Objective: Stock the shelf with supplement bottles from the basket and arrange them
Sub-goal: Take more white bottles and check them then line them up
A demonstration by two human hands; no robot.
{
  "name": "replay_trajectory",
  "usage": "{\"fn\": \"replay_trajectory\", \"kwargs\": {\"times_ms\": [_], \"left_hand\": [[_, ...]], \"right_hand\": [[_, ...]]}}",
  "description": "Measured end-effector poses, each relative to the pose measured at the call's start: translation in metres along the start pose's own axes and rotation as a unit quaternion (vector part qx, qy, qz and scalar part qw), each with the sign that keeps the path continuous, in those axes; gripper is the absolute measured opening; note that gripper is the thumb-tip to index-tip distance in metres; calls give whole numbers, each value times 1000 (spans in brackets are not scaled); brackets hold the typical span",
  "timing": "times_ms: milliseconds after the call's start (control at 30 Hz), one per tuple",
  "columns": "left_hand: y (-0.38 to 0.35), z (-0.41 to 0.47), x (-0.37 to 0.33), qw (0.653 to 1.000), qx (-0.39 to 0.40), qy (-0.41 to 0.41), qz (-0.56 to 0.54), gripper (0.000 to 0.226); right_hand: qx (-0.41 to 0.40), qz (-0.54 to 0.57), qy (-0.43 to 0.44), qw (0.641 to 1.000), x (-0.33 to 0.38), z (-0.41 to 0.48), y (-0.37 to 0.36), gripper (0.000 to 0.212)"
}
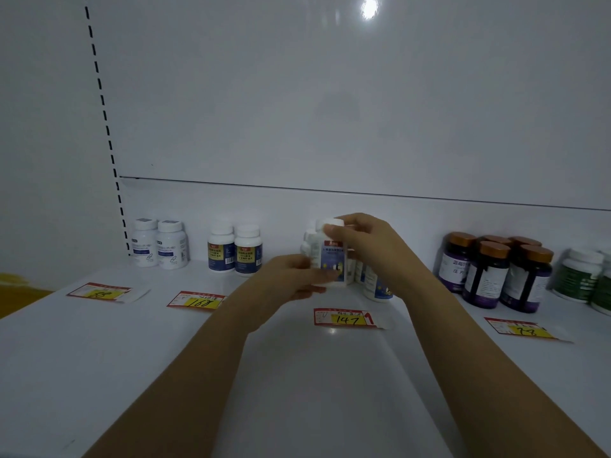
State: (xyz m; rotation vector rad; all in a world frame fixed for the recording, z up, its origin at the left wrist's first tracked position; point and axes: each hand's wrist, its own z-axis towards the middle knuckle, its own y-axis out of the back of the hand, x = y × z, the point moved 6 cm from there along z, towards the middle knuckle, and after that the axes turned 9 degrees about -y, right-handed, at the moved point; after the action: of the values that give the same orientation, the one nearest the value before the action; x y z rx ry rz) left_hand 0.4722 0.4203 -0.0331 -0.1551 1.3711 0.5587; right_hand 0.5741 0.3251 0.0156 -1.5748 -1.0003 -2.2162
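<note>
**Right hand [360, 239] and left hand [297, 276] gripped one bottle [332, 259]**

The right hand pinched the bottle's white cap and the left hand curled round its base. Together they held it upright, low over the shelf [297, 375]; whether it had touched down could not be told. Matching bottles [375, 287] crowded just behind and to the right of the hands. A careless set-down would probably clip one and tip its neighbours. A loose grip on the cap could also let the bottle swing. Its blue label was too blurred to read. The handwritten 147 tag [344, 318] lay just below the hands, the 168 tag [198, 300] to their left and the 78 tag [525, 329] to their right.
</note>
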Motion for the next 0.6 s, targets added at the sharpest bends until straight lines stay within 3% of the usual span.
{"fn": "replay_trajectory", "kwargs": {"times_ms": [100, 300, 400, 500, 600], "left_hand": [[3, 0, -4, 991, -22, -53, 123, 34], [-2, -1, 1, 966, -17, -98, 237, 57], [-11, -6, 10, 945, 45, -66, 317, 71], [-10, -6, 27, 909, 81, 8, 409, 101], [-13, -8, 33, 882, 102, 17, 460, 109]], "right_hand": [[-17, -92, 59, 994, 10, -3, 1, 28], [-79, -180, 95, 976, 12, -5, 5, 38], [-106, -238, 99, 960, 7, 0, 7, 39], [-117, -282, 86, 948, -4, 7, 6, 38], [-125, -301, 80, 942, -12, 10, 4, 35]]}}
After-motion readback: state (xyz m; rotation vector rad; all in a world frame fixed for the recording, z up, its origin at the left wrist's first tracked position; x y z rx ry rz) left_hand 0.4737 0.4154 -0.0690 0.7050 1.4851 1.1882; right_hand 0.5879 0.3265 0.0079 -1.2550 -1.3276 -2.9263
